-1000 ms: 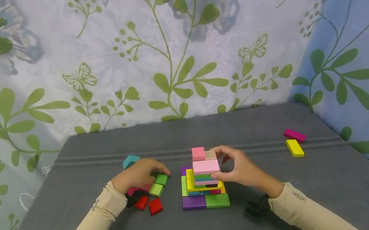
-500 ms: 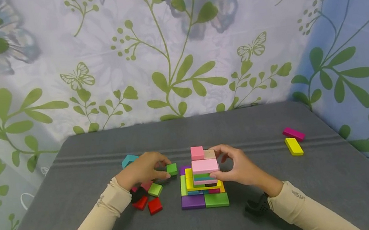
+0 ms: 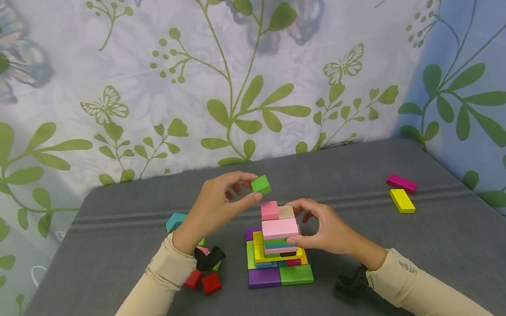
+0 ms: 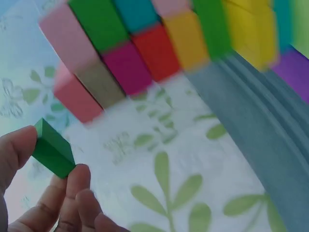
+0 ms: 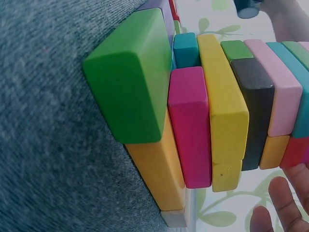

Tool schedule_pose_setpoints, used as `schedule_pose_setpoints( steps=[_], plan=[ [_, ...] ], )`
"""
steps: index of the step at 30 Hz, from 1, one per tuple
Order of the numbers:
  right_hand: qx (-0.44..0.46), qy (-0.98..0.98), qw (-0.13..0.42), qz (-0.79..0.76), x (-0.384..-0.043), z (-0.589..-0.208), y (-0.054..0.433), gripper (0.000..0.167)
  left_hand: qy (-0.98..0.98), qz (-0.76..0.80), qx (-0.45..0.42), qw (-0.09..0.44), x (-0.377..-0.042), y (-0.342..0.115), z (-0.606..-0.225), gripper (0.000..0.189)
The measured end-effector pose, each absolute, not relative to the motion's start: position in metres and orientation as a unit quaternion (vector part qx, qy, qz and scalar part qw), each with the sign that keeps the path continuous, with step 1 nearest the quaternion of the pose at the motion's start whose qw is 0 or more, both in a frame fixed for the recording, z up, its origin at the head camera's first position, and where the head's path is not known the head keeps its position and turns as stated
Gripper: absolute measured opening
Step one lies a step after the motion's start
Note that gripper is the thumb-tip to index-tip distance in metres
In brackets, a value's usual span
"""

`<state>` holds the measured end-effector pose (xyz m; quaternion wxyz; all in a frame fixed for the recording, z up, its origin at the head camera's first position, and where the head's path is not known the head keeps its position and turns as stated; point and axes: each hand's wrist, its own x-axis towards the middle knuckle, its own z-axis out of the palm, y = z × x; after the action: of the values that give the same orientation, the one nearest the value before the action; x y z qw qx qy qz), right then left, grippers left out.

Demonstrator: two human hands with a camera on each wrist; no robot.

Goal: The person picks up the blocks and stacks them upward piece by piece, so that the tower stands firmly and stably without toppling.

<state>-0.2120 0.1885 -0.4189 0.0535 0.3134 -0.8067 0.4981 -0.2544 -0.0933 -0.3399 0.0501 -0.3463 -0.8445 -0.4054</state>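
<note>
My left hand (image 3: 220,203) pinches a small green block (image 3: 260,185) between thumb and fingertips, raised above the block tower (image 3: 280,228). In the left wrist view this green block (image 4: 54,151) is apart from the tower's top. A coral pink block (image 3: 269,210) and a tan block (image 3: 286,212) sit side by side on the top layer. My right hand (image 3: 326,232) holds the tower's upper right side, thumb at the front and index finger behind. Its other fingers (image 5: 285,203) spread beside the layers in the right wrist view.
Left of the tower lie red blocks (image 3: 211,283) and a teal block (image 3: 175,221), with other loose blocks partly behind the black wrist camera (image 3: 210,258). A yellow block (image 3: 402,201) and a magenta block (image 3: 401,182) lie at the right. Patterned cloth (image 3: 247,59) hangs behind the table.
My left hand has picked up the green block from the pile, moved right and lifted it over the tower. My right hand has stayed at the tower.
</note>
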Motion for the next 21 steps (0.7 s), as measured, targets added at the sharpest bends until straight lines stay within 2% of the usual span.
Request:
schedule_pose_setpoints(
  steps=[7, 12, 21],
  plan=[
    [0.315, -0.809, 0.057, 0.493, -0.212, -0.420, 0.190, 0.052, -0.828, -0.386, -0.405, 0.043, -0.246, -0.063, -0.339, 0.037],
    [0.317, -0.804, 0.055, 0.499, -0.212, -0.420, 0.189, 0.056, -0.842, -0.355, -0.406, 0.037, -0.242, -0.053, -0.345, 0.034],
    [0.319, -0.802, 0.054, 0.502, -0.211, -0.419, 0.189, 0.052, -0.855, -0.314, -0.408, 0.072, -0.238, -0.053, -0.349, 0.029]
  ],
)
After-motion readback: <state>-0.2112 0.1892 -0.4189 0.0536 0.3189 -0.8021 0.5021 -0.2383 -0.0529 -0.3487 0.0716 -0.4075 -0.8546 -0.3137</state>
